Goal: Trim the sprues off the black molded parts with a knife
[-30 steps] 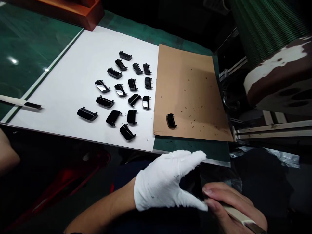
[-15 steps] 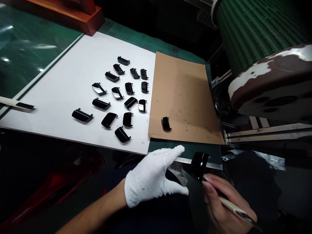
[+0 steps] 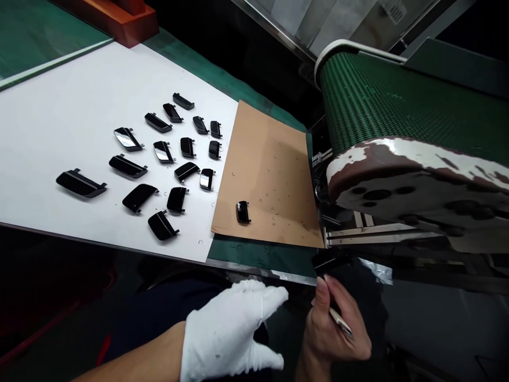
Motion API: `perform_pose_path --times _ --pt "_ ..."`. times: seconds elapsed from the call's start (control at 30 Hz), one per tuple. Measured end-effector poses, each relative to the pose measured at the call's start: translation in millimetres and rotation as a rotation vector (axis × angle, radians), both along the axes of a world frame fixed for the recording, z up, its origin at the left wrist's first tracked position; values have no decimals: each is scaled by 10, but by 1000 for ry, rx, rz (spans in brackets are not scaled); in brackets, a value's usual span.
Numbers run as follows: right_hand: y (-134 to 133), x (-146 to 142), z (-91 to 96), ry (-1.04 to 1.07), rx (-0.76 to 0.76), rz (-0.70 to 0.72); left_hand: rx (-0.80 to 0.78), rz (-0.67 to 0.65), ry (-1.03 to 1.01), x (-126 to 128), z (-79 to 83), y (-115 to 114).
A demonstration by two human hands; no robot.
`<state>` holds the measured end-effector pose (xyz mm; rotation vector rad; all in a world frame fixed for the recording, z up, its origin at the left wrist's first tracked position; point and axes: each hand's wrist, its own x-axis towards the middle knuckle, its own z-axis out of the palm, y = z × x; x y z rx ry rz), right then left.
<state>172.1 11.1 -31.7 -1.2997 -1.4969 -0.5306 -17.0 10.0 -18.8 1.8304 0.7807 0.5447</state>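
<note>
My left hand (image 3: 230,331) wears a white glove and hovers below the table's near edge, fingers apart, holding nothing. My bare right hand (image 3: 334,329) is closed around a thin pale tool and pinches a glossy black plastic part (image 3: 330,260) at the table's front right corner. Several similar black parts (image 3: 159,154) lie spread on a white sheet (image 3: 59,106). One more black part (image 3: 243,211) lies alone on a brown cardboard sheet (image 3: 274,159) dotted with tiny curled shavings.
A green conveyor belt (image 3: 397,101) with a worn brown-and-white roller end (image 3: 417,175) stands at the right, close to the cardboard. An orange-brown wooden block (image 3: 119,16) sits at the far left. Green matting (image 3: 262,254) covers the table.
The view has swung to the right. My right hand has lifted the black part from my lap up to the table's corner. My gloved hand let go of it and dropped lower.
</note>
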Motion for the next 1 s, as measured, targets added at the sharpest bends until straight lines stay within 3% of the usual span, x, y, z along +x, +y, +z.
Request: perform_pose_path --times 0.17,0.73,1.0 --pt "33 -17 -9 -48 98 -4 5 -8 1 11 3 -8" --pt "-9 -49 -37 5 120 25 13 -18 -5 15 15 10" --pt "-28 -60 -59 31 111 9 -17 30 -57 -3 111 56"
